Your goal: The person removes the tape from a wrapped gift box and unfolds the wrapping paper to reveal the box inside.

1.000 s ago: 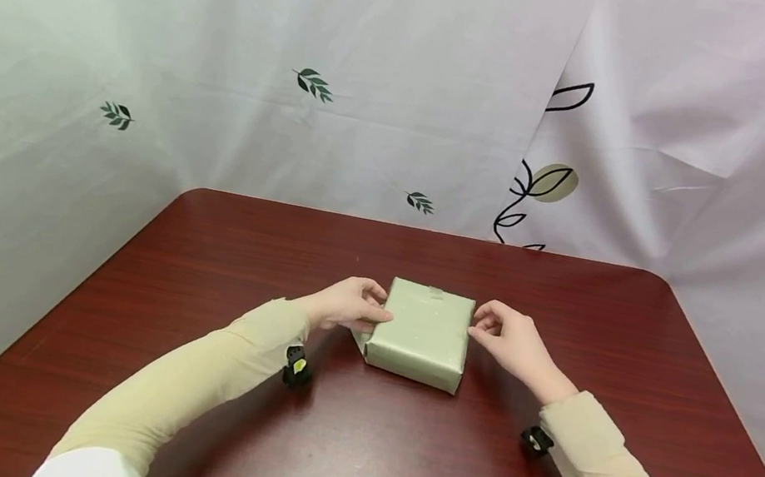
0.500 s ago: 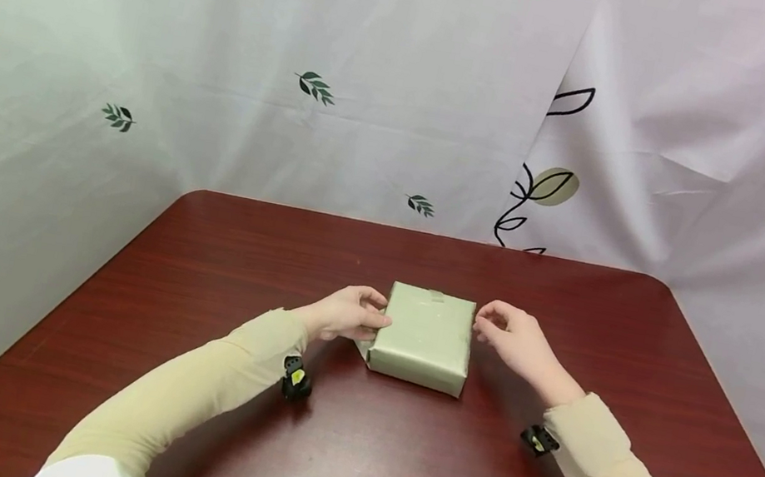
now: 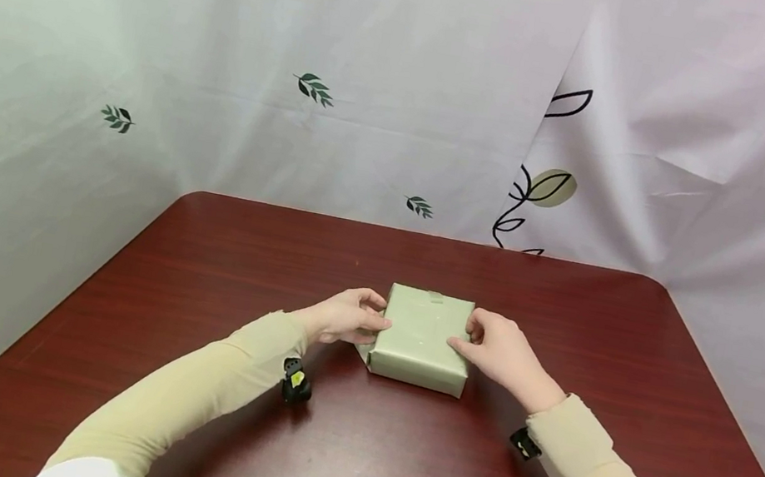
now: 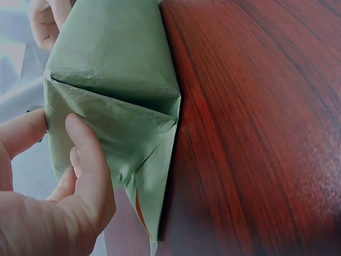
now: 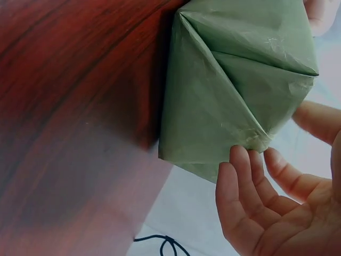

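A flat box wrapped in pale green paper lies near the table's middle. My left hand grips its left end, thumb over the top edge and fingers at the end face. In the left wrist view, that end has a tucked triangular fold, and a loose paper flap juts out at the bottom. At the opposite end, my right hand holds the box with thumb on top and fingers curled against the side. The right wrist view shows its fingertips at the corner of a slanting paper fold.
A strip of tape sits on the box's top near its far edge. Dark red wooden table with rounded far corners. White curtains with leaf prints hang behind and at both sides. Each wrist wears a small black camera.
The right hand has moved left from beside the box, and its thumb now lies over the top edge. The left hand stays at its end. The box has shifted very slightly.
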`<state>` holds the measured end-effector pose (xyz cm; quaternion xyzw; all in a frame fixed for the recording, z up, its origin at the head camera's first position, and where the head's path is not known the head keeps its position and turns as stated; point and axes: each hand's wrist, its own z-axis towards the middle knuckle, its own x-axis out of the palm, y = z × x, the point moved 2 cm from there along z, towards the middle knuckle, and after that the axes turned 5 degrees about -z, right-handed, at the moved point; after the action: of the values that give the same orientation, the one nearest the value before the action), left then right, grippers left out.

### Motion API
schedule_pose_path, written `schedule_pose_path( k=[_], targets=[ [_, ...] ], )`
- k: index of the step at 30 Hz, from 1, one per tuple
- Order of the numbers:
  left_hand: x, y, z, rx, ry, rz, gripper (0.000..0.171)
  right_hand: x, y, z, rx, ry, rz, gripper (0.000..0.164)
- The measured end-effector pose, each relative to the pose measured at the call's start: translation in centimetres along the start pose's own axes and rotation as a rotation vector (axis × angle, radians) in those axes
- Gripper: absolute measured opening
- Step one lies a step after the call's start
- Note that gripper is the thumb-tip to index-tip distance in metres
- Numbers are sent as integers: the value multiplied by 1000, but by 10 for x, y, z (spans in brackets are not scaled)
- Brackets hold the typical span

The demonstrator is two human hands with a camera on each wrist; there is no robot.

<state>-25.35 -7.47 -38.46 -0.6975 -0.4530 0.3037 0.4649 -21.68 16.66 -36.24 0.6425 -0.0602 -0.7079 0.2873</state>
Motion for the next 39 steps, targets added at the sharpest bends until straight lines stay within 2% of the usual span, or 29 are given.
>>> schedule_pose_path(
  k=[9,18,32,39],
  targets=[
    [0,0,-1,-1,4,1,45,1,-3,2,-2,-25,6,14],
    [0,-1,-1,-3,-2,6,44,1,0,1,-41,-64,-32,17],
    [2,-3,-4,-7,-1,2,44,1,11,-2,-36,-63,-169,19],
    [1,-2,-2,-4,-8,5,44,4,19,-7,-44,-128,-337,13]
  ],
)
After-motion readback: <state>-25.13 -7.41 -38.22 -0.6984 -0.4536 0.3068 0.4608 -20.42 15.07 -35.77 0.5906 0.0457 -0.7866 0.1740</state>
